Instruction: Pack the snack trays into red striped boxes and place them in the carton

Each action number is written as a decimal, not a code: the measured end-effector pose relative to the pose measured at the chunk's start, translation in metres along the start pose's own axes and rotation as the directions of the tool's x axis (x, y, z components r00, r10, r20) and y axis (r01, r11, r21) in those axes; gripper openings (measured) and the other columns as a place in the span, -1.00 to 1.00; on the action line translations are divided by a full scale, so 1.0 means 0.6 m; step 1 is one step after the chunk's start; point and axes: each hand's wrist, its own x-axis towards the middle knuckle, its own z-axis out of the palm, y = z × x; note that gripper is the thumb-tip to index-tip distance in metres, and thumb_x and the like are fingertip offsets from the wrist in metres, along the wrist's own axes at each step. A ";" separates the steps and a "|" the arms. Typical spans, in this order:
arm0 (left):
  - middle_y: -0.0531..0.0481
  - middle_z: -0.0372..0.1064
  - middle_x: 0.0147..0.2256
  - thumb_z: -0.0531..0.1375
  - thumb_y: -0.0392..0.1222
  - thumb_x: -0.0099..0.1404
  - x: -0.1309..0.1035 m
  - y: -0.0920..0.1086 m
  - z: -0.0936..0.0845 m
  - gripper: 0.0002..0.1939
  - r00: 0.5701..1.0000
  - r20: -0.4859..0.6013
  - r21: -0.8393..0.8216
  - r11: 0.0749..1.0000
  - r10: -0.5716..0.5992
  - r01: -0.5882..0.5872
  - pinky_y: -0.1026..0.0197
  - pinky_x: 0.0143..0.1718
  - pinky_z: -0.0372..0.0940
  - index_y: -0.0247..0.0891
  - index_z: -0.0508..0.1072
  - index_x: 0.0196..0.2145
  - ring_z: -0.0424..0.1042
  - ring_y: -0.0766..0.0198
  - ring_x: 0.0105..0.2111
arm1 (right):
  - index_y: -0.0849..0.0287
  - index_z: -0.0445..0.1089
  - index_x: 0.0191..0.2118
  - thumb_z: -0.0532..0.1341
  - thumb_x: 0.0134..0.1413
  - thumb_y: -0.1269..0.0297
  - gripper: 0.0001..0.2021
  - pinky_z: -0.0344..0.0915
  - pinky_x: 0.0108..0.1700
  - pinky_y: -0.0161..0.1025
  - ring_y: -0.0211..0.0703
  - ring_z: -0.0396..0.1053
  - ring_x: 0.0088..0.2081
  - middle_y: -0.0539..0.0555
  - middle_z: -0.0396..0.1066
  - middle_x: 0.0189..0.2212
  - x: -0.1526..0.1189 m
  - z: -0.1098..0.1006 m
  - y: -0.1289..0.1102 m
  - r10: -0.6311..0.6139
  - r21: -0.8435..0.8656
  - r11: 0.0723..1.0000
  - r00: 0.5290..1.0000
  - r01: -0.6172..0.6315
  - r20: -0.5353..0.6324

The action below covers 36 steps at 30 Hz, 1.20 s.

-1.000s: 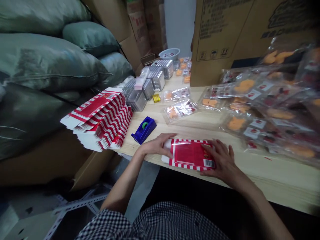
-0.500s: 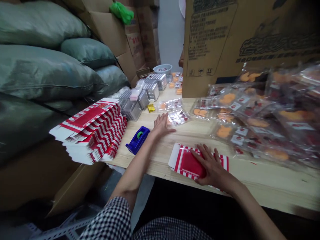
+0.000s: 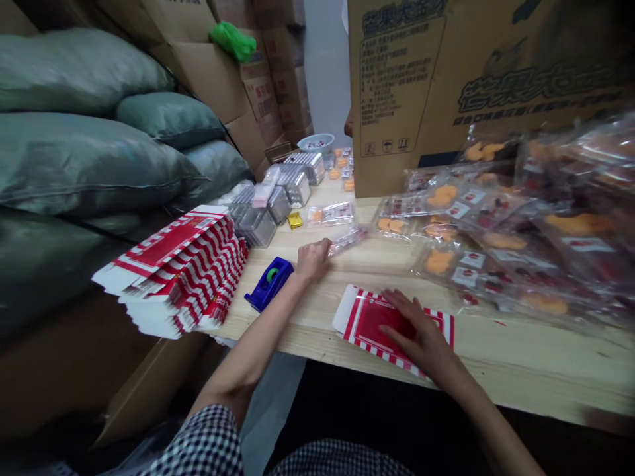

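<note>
My left hand [image 3: 313, 260] pinches the near end of a clear plastic packet [image 3: 348, 239], which is tilted up off the wooden table [image 3: 317, 317]. Under my right hand [image 3: 414, 327] lies a flat red and white striped box [image 3: 370, 320] near the table's front edge; the fingers are spread on it and grip nothing. A blue tape dispenser [image 3: 269, 284] stands just left of my left hand. Beyond that hand, another clear packet [image 3: 331, 213] lies flat beside a small yellow packet [image 3: 294, 220].
Stacked striped boxes [image 3: 183, 264] stand at the left, before clear plastic cases [image 3: 255, 221] and a bowl [image 3: 316, 143]. Packets with orange pieces [image 3: 441, 261] heap at the right against a large carton [image 3: 401, 99]. Green sacks [image 3: 94, 158] pile at far left.
My left hand has closed on the clear packet and lifted it on edge. My right hand still rests on the striped box, its fingers slightly shifted. The view has tipped slightly.
</note>
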 end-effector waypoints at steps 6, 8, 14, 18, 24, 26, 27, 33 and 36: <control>-0.08 0.60 -0.22 -0.03 -0.22 0.47 -0.059 0.111 -0.049 -0.70 0.985 -0.173 -0.186 0.982 0.011 -0.044 0.22 -0.20 0.30 -0.19 0.50 -0.10 0.57 0.18 -0.22 | -0.05 -0.21 0.48 0.39 0.04 0.01 0.02 -0.04 0.40 0.22 0.12 -0.12 0.46 0.18 -0.16 0.48 0.063 0.022 -0.060 0.068 0.219 0.975 0.988 -0.036 -0.139; -0.04 0.60 -0.27 0.01 -0.20 0.46 -0.081 0.156 -0.060 -0.73 0.974 -0.216 -0.353 0.926 0.062 -0.137 0.25 -0.25 0.32 -0.19 0.52 -0.16 0.57 0.21 -0.29 | -0.03 -0.26 0.48 0.40 0.00 0.03 0.07 0.09 0.36 0.19 0.15 -0.09 0.45 0.18 -0.22 0.49 0.082 0.023 -0.075 0.037 0.275 0.961 0.973 0.028 -0.230; -0.09 0.57 -0.05 0.07 -0.18 0.45 -0.106 0.227 -0.082 -0.71 0.910 -0.294 -0.715 0.564 0.292 -0.412 0.20 -0.06 0.42 -0.23 0.49 0.03 0.58 0.21 -0.13 | 0.03 0.17 0.35 0.26 0.19 0.07 -0.36 0.33 0.21 0.09 0.07 0.40 0.15 0.16 0.41 0.17 0.087 -0.054 -0.096 0.159 0.330 0.944 0.829 0.033 -0.537; -0.17 0.19 0.32 0.28 -0.08 0.32 -0.078 0.180 -0.114 -0.39 0.873 -0.479 -0.632 0.653 0.094 -0.417 -0.05 0.31 0.13 -0.20 0.27 0.27 0.16 0.01 0.34 | 0.02 0.40 0.15 0.37 0.07 0.07 -0.48 0.45 0.06 0.06 0.06 0.52 -0.02 0.09 0.55 -0.02 0.058 -0.118 -0.090 0.299 0.533 0.846 0.855 -0.033 -0.422; -0.25 0.51 0.01 0.45 0.01 0.07 -0.074 0.075 -0.107 -0.29 0.952 0.214 -0.913 0.392 0.219 0.115 0.04 -0.11 0.44 -0.30 0.44 0.13 0.52 -0.08 -0.04 | 0.10 0.49 -0.06 0.50 -0.16 0.11 -0.51 0.49 0.00 -0.02 0.01 0.57 -0.14 0.10 0.62 -0.15 0.027 -0.124 -0.090 0.408 0.721 0.664 0.904 -0.201 -0.124; -0.22 0.58 -0.17 0.48 -0.04 0.02 -0.103 0.059 -0.085 -0.42 0.871 0.405 -0.903 0.272 0.278 0.332 0.22 -0.36 0.41 -0.35 0.54 -0.03 0.58 0.06 -0.26 | 0.09 0.47 -0.02 0.49 -0.12 0.11 -0.50 0.49 0.00 -0.03 0.00 0.58 -0.15 0.10 0.62 -0.18 0.026 -0.111 -0.090 0.397 0.720 0.655 0.915 -0.231 -0.068; -0.19 0.59 -0.20 0.48 -0.07 0.02 -0.121 0.053 -0.073 -0.46 0.860 0.439 -0.895 0.212 0.260 0.393 0.28 -0.42 0.37 -0.35 0.55 -0.07 0.57 0.13 -0.31 | 0.08 0.44 0.04 0.47 -0.07 0.09 -0.47 0.48 0.01 -0.01 0.01 0.58 -0.13 0.10 0.62 -0.18 0.027 -0.105 -0.089 0.385 0.707 0.665 0.922 -0.242 -0.046; -0.09 0.61 -0.20 0.51 -0.20 -0.01 -0.216 0.008 -0.030 -0.49 0.878 0.470 -0.875 -0.178 -0.091 0.450 0.25 -0.20 0.44 -0.31 0.54 -0.08 0.58 0.23 -0.26 | -0.09 -0.03 0.43 0.33 0.08 -0.08 -0.14 0.26 0.26 0.16 0.14 0.33 0.24 0.18 0.34 0.23 0.026 -0.087 -0.059 0.193 0.398 0.906 0.978 -0.145 -0.084; -0.07 0.61 -0.21 0.53 -0.24 -0.08 -0.244 -0.020 -0.031 -0.42 0.828 0.503 -0.859 -0.245 -0.247 0.449 0.23 -0.16 0.45 -0.29 0.53 -0.07 0.59 0.23 -0.26 | -0.08 0.00 0.43 0.42 -0.07 -0.09 -0.02 -0.14 0.40 0.32 0.32 -0.12 0.44 0.22 0.07 0.40 0.024 -0.066 -0.044 0.072 -0.106 0.992 0.994 -0.063 0.077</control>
